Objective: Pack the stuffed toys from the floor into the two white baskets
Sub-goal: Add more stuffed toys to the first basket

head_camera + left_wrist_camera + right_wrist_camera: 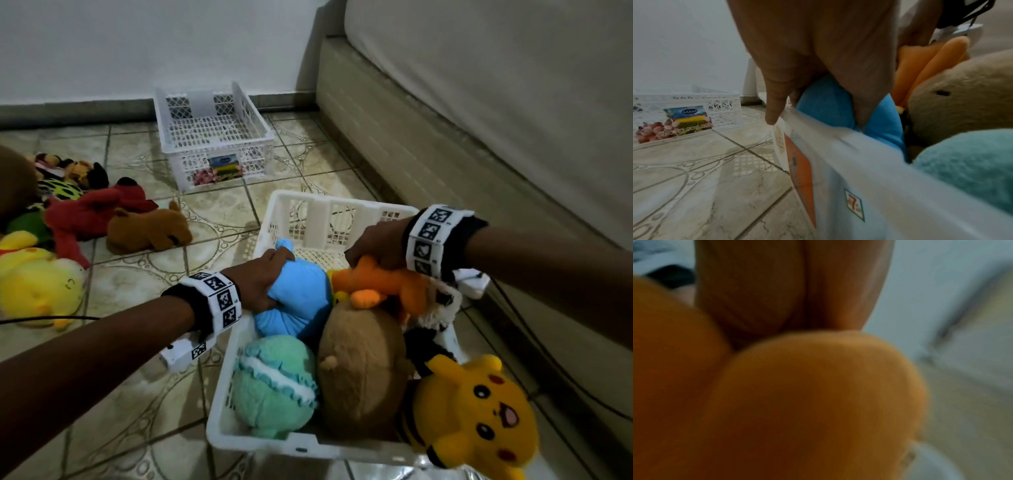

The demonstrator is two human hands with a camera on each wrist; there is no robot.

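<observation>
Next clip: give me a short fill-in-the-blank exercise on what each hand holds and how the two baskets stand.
1. The left hand grips the ____ toy.
2. The right hand grips the ____ toy.
3. The far basket by the wall holds ____ toys.
4. The brown dog toy lies on the ____.

Missing words: blue; orange; no; floor

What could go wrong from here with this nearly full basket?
The yellow toy already hangs over the near basket's rim and may tumble out as the left hand and right hand press the blue toy and orange toy in. Overfilling is likely; the far basket sits empty.
</observation>
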